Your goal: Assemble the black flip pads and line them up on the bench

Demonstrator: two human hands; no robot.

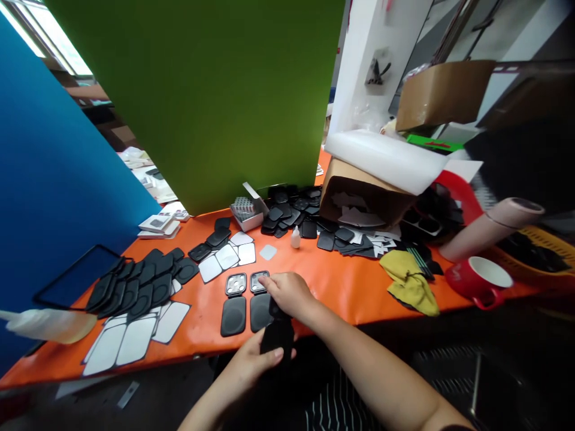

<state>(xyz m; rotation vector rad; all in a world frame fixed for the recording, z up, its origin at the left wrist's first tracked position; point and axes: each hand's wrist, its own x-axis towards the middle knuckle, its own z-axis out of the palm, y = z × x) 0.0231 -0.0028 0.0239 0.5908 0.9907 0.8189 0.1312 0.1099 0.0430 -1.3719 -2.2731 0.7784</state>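
Note:
My left hand (254, 362) is closed around a black rounded flat piece (277, 341) at the table's front edge, its thumb on top. Above it, my right hand (287, 293) reaches in with bent fingers. Its fingertips are at a small black square with silvery round parts (259, 280), which joins a larger black pad (260, 312). What those fingers grip, if anything, is hidden. A matching unit lies to the left, with a small square (236, 284) above a black pad (233, 316).
Black pads (153, 272) and white sheets (135, 341) lie at left, beside a clear squeeze bottle (54, 325). Behind are a small white bottle (295, 237), black parts (287, 209) and a cardboard box (330, 191). At right are a yellow cloth (408, 281) and red mug (467, 281).

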